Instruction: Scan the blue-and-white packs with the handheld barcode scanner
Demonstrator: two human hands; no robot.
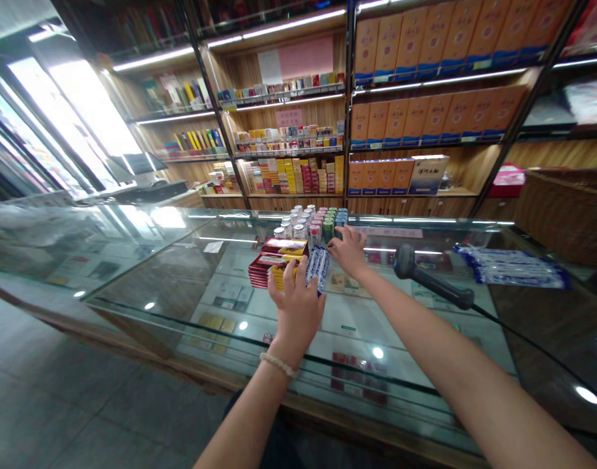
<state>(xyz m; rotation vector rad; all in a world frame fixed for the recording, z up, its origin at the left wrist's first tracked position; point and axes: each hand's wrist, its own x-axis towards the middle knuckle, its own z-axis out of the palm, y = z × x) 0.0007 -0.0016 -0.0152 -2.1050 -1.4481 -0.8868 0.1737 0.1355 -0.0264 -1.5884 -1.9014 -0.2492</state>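
Blue-and-white wrapped sticks (pixel 319 262) lie on the glass counter between my two hands. My left hand (pixel 296 299), fingers spread, rests at the near edge of these sticks and beside a stack of red and yellow packets (pixel 274 260). My right hand (pixel 348 249) is at the far right end of the sticks, its thumb and fingers bent and apart, with nothing seen in it. Behind the packets stand rows of small containers: white-capped jars (pixel 298 221), pink ones (pixel 318 225), green ones (pixel 330 225) and blue ones (pixel 341 218).
A black handheld scanner (pixel 433 279) with a cable lies right of my right forearm. Farther right is a pile of blue-and-white packs (pixel 516 267). The glass counter (pixel 191 293) has goods beneath it. Shelves with orange boxes (pixel 399 120) and small packs stand behind.
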